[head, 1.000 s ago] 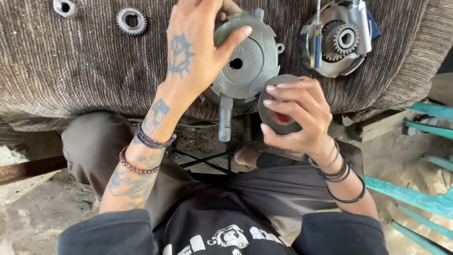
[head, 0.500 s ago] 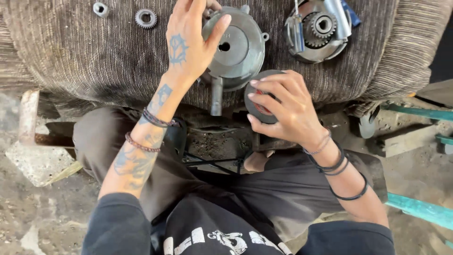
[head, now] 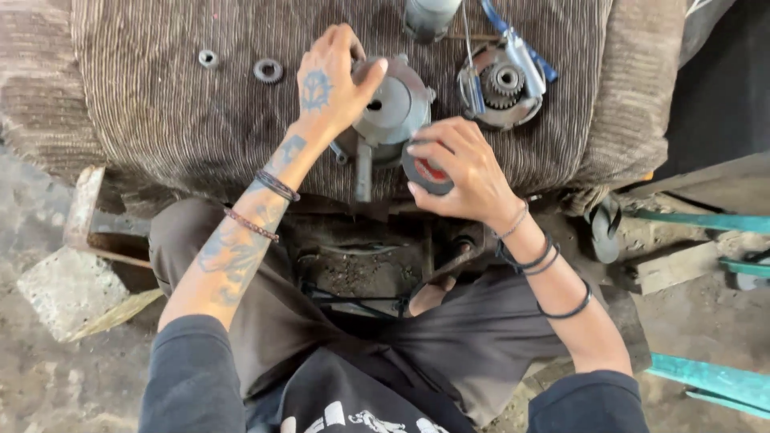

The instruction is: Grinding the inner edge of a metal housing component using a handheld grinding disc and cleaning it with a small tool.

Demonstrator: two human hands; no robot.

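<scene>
Near the upper middle of the frame, the left hand (head: 330,80) is lying flat on a round grey metal housing (head: 391,108), fingers spread over it rather than closed. Just below and to the right, the right hand (head: 465,172) is keeping its grip clamped on a small dark round part (head: 425,170) with red showing inside, touching the housing's lower edge. Both are sitting over the ribbed brown cloth surface (head: 160,120). Two small gears (head: 268,70) are lying at upper left, a geared assembly (head: 501,84) at upper right.

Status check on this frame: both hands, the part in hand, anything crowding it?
Left hand flat on grey round housing. Right hand grips dark round part with red centre. Geared assembly close beside the housing; two small gears lie apart.
</scene>
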